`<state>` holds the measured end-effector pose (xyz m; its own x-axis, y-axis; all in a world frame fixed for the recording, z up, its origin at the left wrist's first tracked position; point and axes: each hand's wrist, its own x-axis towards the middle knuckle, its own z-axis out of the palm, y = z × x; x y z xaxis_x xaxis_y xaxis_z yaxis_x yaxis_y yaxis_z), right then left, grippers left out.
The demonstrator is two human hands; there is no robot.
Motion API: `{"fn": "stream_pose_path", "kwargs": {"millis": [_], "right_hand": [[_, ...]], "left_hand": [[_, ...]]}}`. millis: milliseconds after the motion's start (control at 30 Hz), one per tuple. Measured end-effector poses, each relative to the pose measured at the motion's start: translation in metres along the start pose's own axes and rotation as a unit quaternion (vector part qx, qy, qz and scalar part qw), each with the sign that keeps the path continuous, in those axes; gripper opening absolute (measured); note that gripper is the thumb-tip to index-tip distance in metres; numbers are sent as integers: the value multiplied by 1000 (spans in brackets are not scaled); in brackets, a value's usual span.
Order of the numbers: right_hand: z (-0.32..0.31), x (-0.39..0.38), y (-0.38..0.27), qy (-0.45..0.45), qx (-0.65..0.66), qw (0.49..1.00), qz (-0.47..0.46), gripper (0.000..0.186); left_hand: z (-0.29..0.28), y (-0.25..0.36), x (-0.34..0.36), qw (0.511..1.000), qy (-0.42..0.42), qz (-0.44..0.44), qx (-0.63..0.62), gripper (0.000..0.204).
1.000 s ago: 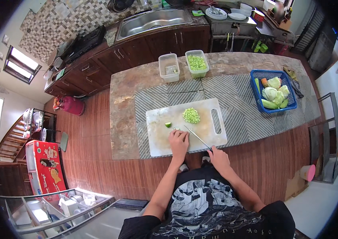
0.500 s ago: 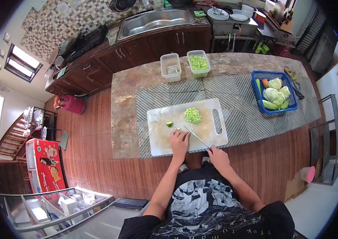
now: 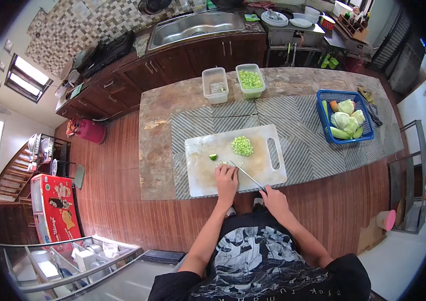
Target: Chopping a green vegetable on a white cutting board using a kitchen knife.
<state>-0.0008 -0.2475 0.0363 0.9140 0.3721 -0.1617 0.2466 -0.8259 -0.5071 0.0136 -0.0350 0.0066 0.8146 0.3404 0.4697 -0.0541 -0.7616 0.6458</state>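
Note:
A white cutting board (image 3: 204,183) lies on the table in front of me. My left hand (image 3: 227,179) rests on it, fingers curled and pressed together over a piece of pale green vegetable (image 3: 224,163) that they mostly cover. In my right hand (image 3: 274,199) is a kitchen knife (image 3: 246,174), its blade slanting to the far left, with the tip near my left fingertips. Beyond the blade sits a heap of diced green vegetable (image 3: 242,146). A small dark-green end piece (image 3: 213,156) lies apart, left of the heap.
Behind the board stand a nearly empty clear plastic tub (image 3: 215,86) and another tub (image 3: 251,93) holding diced green vegetable. A blue basket (image 3: 349,140) of whole vegetables is at the right, with a dark cloth-like item (image 3: 372,108) beside it. Farther back are a steel sink (image 3: 198,27) and stacked plates (image 3: 274,19).
My left hand has shifted very slightly right and nearer to me. The knife tip has moved a little left, and the right hand stays around its handle. Nothing on the board has visibly moved.

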Motion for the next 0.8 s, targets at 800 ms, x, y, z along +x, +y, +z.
{"fn": "stream_pose_path", "kwargs": {"millis": [800], "right_hand": [[-1,39,5,-7,-16,1000,-11,33]], "left_hand": [[-2,0,1,998,-25,-48,13,5]]}}
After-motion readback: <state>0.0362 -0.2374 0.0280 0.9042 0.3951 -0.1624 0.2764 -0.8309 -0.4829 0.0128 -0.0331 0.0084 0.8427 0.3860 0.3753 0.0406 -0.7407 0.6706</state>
